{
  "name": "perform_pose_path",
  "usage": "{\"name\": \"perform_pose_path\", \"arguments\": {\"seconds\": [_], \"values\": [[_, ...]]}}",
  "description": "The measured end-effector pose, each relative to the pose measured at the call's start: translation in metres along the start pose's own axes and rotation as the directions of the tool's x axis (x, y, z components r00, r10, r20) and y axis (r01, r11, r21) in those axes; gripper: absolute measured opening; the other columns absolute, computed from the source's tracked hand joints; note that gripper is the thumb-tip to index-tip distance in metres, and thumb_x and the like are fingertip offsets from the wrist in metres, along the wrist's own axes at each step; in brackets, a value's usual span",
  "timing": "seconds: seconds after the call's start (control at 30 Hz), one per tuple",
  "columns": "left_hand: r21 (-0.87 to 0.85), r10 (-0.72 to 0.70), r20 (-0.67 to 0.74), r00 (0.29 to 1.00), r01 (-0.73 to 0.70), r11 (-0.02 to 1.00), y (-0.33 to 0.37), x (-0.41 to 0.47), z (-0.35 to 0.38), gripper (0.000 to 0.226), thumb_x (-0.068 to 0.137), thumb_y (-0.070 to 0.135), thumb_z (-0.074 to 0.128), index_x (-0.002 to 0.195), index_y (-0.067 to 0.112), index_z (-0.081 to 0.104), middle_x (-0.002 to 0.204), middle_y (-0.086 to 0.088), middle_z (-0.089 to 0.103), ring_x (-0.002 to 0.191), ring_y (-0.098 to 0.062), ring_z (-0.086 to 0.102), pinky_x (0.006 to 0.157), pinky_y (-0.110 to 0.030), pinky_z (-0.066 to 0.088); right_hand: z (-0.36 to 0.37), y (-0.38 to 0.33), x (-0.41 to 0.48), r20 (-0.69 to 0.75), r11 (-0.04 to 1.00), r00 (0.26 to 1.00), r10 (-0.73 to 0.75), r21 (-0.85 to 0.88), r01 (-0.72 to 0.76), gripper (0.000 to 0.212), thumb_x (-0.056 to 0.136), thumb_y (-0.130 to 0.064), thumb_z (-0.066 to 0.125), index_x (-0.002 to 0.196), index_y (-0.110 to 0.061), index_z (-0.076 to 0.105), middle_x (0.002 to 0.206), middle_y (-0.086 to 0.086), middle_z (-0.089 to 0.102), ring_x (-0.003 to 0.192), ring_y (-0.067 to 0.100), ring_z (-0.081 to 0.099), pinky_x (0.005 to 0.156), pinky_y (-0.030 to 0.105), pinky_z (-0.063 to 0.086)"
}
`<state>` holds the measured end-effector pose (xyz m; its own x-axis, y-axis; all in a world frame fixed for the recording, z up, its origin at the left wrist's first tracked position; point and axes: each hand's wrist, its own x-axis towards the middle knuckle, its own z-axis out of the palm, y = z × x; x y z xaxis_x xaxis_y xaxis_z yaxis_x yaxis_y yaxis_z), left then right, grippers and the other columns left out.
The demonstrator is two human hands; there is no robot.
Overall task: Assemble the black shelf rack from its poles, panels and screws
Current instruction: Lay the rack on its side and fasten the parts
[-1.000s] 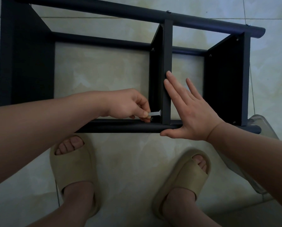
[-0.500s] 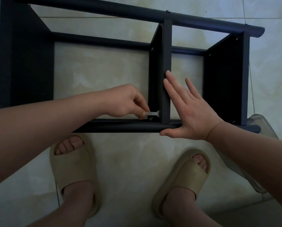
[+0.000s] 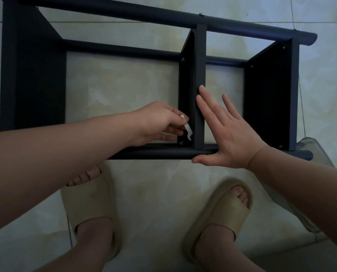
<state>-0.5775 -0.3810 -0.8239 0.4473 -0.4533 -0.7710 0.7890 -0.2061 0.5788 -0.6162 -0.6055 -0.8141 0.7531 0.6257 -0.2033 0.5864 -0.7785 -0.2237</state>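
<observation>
The black shelf rack [image 3: 124,12] lies on its side on the pale tiled floor [image 3: 124,85] and fills the upper half of the frame. Its poles run across, and three panels stand between them. At centre frame the left hand [image 3: 159,122] has its grip pinched on a small white wrench [image 3: 188,131], held between thumb and fingertips. The wrench's lower end sits just beside a screw [image 3: 181,142] in the bottom corner of the middle panel [image 3: 200,65], close to the near pole [image 3: 154,153]. The right hand [image 3: 228,134] is spread flat with straight fingers, which lie against the middle panel's edge, and its thumb stretches along the near pole. Two feet in beige sandals [image 3: 89,203] stand on the floor in the lower half of the frame. A clear plastic item [image 3: 310,146] shows at the right edge, just past the rack's end; what it is I cannot tell
</observation>
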Motion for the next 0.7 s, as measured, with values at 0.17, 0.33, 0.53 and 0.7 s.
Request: {"name": "perform_pose_path", "arguments": {"seconds": [0.17, 0.33, 0.53, 0.7], "values": [[0.033, -0.015, -0.157, 0.987, 0.020, 0.999, 0.000, 0.004, 0.004, 0.001, 0.092, 0.024, 0.071, 0.092, 0.023, 0.072, 0.087, 0.003, 0.074, 0.080, -0.012, 0.071, 0.071, -0.027, 0.049, 0.000, 0.000, 0.000, 0.003, 1.000, 1.000, 0.001, -0.002, -0.001, 0.124, 0.082, -0.087, 0.043, 0.161, 0.000, 0.005, 0.170, 0.018, -0.002, 0.158, 0.026, 0.005, 0.126, 0.056, 0.008], [0.004, 0.006, -0.205, 0.979, -0.005, 1.000, 0.007, 0.004, 0.003, 0.002, 0.090, 0.024, 0.074, 0.092, 0.025, 0.073, 0.087, 0.004, 0.077, 0.078, -0.009, 0.069, 0.073, -0.027, 0.047, -0.001, -0.001, 0.000, -0.001, 1.000, 1.000, 0.000, 0.000, 0.000, 0.124, 0.082, -0.087, 0.043, 0.161, 0.000, 0.005, 0.170, 0.018, -0.001, 0.158, 0.026, 0.006, 0.126, 0.056, 0.010], [-0.005, -0.011, -0.131, 0.991, 0.010, 1.000, 0.008, 0.003, 0.002, 0.002, 0.091, 0.023, 0.071, 0.093, 0.024, 0.072, 0.083, 0.006, 0.077, 0.074, -0.005, 0.069, 0.073, -0.027, 0.047, -0.001, 0.000, 0.000, 0.000, 1.000, 1.000, 0.000, 0.003, 0.000, 0.124, 0.082, -0.086, 0.045, 0.161, 0.000, 0.005, 0.170, 0.018, -0.001, 0.158, 0.026, 0.006, 0.126, 0.056, 0.009], [0.065, -0.032, -0.120, 0.992, 0.040, 0.997, 0.006, 0.004, 0.000, 0.003, 0.091, 0.022, 0.071, 0.089, 0.023, 0.071, 0.083, 0.005, 0.078, 0.073, -0.006, 0.068, 0.075, -0.028, 0.047, -0.001, 0.000, 0.001, 0.002, 1.000, 1.000, -0.001, -0.004, 0.001, 0.123, 0.082, -0.087, 0.044, 0.161, 0.001, 0.004, 0.169, 0.019, -0.002, 0.158, 0.027, 0.005, 0.126, 0.056, 0.009]]}}
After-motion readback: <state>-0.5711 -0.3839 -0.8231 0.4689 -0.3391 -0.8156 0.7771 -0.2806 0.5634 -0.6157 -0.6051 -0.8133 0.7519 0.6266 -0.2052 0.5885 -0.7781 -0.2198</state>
